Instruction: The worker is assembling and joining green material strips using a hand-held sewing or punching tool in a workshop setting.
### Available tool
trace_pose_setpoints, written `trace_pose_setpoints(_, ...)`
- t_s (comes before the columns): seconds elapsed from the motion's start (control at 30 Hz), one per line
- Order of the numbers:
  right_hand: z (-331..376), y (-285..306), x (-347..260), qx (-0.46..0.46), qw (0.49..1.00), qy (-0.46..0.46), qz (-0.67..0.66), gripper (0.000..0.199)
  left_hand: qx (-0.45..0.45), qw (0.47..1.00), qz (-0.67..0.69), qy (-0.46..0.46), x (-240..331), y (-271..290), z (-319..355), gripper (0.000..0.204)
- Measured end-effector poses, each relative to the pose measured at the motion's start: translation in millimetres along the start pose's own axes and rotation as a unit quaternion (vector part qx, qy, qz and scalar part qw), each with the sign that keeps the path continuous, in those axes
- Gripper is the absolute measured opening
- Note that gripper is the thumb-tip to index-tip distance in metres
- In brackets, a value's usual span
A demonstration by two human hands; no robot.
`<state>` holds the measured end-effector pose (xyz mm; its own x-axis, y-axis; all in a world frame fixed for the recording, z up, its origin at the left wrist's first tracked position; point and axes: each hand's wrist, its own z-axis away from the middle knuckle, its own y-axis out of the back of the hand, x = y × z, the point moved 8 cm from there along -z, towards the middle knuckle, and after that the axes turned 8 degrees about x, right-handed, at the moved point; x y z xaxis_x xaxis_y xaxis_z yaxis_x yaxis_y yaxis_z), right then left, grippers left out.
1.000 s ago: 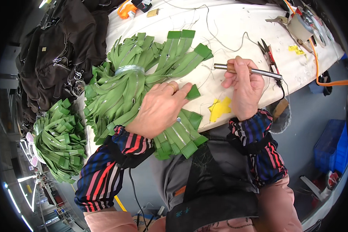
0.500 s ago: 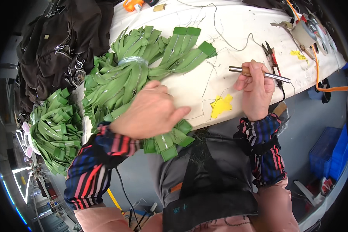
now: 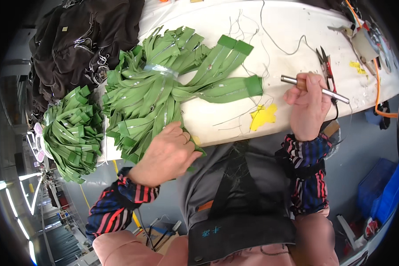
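Note:
A large bundle of green zippers (image 3: pixel 142 95), bound at its middle by a clear band, lies on the white-covered table. At the bundle's near end, by the table edge, my left hand (image 3: pixel 169 155) is closed over some zipper ends, its fingertips partly hidden. My right hand (image 3: pixel 309 104) grips a slim metal rod (image 3: pixel 337 96) with a brown middle section, held slantwise over the front of the table. Several zipper tails with darker green ends (image 3: pixel 254 86) fan out rightward from the bundle, between my two hands.
Another green zipper bundle (image 3: pixel 73 135) hangs at the left edge. Dark garments (image 3: pixel 82 48) are piled behind it. A yellow scrap (image 3: pixel 262 117) and loose threads lie mid-table. Beyond my right hand are red-handled cutters (image 3: pixel 327 66), a cord and an orange cable (image 3: pixel 377 84). Blue bins (image 3: pixel 379 190) stand below.
My left hand has moved down and closed over the zipper ends that hung off the table edge. The zipper tails at right have shifted lower. My right hand still holds the metal rod.

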<state>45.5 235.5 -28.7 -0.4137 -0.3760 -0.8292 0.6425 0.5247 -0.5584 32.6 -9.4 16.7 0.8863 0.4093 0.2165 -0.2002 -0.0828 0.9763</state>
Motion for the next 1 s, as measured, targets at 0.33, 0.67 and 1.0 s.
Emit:
trace_pose_setpoints(0.33,-1.0,5.4,2.2,-0.014,0.999,-0.013,-0.037,0.022,0.137,0.955,-0.145,0.219,19.4,-17.7,15.1,0.061)
trace_pose_setpoints(0.67,-1.2,1.7,0.9,-0.014,0.999,-0.022,-0.048,0.021,0.179,0.952,-0.087,0.234,45.1,-21.9,-33.9,0.072)
trace_pose_setpoints(1.0,-3.3,6.9,0.5,-0.030,0.997,-0.040,-0.052,0.021,0.217,0.957,0.189,0.032,86.8,-13.0,-33.2,0.039)
